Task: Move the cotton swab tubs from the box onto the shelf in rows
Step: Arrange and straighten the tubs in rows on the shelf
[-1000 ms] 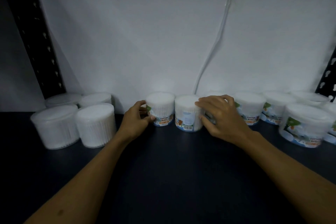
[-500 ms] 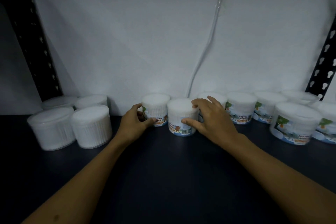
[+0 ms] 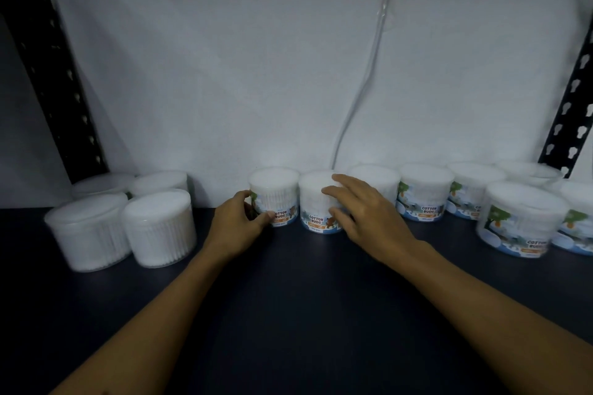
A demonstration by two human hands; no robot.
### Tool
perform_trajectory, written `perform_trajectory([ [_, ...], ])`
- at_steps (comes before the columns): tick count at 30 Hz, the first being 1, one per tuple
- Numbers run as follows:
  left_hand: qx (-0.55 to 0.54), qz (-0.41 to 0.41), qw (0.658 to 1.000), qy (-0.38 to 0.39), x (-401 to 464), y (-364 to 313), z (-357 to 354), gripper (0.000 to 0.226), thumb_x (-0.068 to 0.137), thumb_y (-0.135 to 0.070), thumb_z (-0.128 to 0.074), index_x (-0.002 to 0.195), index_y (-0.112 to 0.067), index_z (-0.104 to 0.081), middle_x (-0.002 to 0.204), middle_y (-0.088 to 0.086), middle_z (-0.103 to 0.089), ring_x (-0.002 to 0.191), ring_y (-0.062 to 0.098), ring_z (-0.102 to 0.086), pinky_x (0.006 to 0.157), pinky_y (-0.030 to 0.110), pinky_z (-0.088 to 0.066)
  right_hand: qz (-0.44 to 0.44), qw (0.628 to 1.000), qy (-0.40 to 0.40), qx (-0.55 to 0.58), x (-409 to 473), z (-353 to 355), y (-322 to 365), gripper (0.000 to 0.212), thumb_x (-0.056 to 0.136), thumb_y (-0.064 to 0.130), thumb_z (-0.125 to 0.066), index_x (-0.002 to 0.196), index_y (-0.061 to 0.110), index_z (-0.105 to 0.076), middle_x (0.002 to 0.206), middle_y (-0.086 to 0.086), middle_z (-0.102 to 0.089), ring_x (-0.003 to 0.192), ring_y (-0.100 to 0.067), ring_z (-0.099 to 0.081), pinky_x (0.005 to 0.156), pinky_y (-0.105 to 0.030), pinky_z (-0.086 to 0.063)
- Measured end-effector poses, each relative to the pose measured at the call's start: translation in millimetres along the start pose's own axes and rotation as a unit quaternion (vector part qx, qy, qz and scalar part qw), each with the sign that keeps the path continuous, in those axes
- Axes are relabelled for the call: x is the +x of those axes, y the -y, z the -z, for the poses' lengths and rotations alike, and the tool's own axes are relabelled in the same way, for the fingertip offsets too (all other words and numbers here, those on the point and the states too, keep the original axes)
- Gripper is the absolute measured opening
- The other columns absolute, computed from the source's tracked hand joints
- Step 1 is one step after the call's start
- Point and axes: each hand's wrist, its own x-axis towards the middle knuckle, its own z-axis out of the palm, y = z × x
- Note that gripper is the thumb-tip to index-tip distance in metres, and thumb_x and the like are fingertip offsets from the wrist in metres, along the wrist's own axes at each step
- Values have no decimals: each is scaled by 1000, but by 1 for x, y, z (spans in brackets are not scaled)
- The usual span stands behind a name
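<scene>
Head view. A dark shelf (image 3: 295, 314) runs across the frame before a white backdrop (image 3: 224, 58), with a clear hose (image 3: 369, 74) hanging down it and black slotted uprights at the left (image 3: 54, 67) and right (image 3: 574, 99). The left hand (image 3: 236, 224) grips the leftmost labelled tub (image 3: 272, 196) of the back row, fingers curled round its left side and thumb pressed on the lower front of its label. The right hand (image 3: 362, 212) holds the second tub (image 3: 316, 202), fingers spread over its lid and upper side, thumb against its lower right. These two tubs stand upright, just beside each other, against the backdrop. The back row goes on to the right with a third tub (image 3: 377, 179), a fourth tub (image 3: 423, 192), a fifth tub (image 3: 471, 189) and a sixth tub (image 3: 526, 170), all upright and close together. A front tub (image 3: 519, 218) stands nearer the camera at right, with another tub (image 3: 577, 215) beside it at the frame edge. At left, well apart from the row, four tubs (image 3: 122, 221) form a cluster, two in front and two behind, no labels facing the camera. Every tub is clear-walled, lidded and packed with white cotton swabs standing on end.
</scene>
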Motion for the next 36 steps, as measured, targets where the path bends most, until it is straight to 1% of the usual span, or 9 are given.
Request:
perform_trajectory([
  [4,-4,7,1000,-7,1,2,1,48,82,-30,-74,125,-15,-57,94,-3,-62,87,12,-59,74,24,-42,7,999,-11,-30,3,-5,-8,42,80,-3,-66,120,8,-60,127,-16,-58,116,-34,-56,95,-45,-50],
  [7,-3,9,1000,-9,3,5,4,51,79,-32,-76,124,-17,-57,94,-3,-63,88,12,-61,74,23,-43,38,995,-30,-87,5,-6,-9,35,83,10,-65,118,9,-63,120,-13,-62,111,-33,-57,95,-46,-46],
  [10,-6,6,1000,-3,4,7,5,55,77,-35,-77,126,-18,-56,97,-2,-65,89,11,-61,71,20,-43,39,991,-49,-115,10,-6,-4,33,83,25,-66,111,8,-66,114,-12,-65,104,-31,-60,86,-42,-49],
  [13,-10,2,1000,1,3,6,5,57,77,-38,-77,126,-19,-55,97,-4,-64,87,8,-59,64,13,-40,45,994,-49,-82,11,-10,-3,35,79,13,-75,111,4,-64,109,-13,-66,100,-31,-62,83,-41,-54],
  [15,-12,2,1000,1,2,6,4,58,78,-38,-77,127,-19,-54,96,-5,-61,86,7,-57,63,10,-37,44,997,-36,-58,9,-10,-5,36,83,10,-71,116,6,-62,112,-14,-64,104,-30,-61,83,-41,-55],
  [21,-11,3,1000,6,2,6,3,58,80,-37,-75,129,-17,-52,98,-5,-58,88,8,-55,64,12,-37,18,999,-26,-44,5,-10,-3,40,82,20,-74,118,9,-62,122,-16,-60,110,-31,-59,68,-40,-59],
  [26,-11,4,1000,6,2,7,3,60,80,-36,-75,131,-17,-51,107,1,-63,90,10,-56,71,17,-39,17,998,-21,-51,7,-13,-4,40,82,18,-73,118,8,-58,118,-14,-59,113,-30,-56,71,-43,-59],
  [33,-13,3,1000,4,1,8,4,57,80,-37,-74,129,-18,-52,99,-5,-61,87,8,-57,65,14,-39,9,999,-22,-47,5,-17,-5,40,84,17,-71,120,9,-56,120,-13,-57,116,-28,-53,74,-42,-58],
  [36,-12,3,1000,8,1,7,4,55,82,-35,-73,130,-18,-51,101,-3,-62,87,8,-55,70,18,-40,0,999,-19,-31,4,-17,-5,40,84,15,-70,121,8,-57,121,-12,-57,119,-28,-51,78,-42,-57],
])
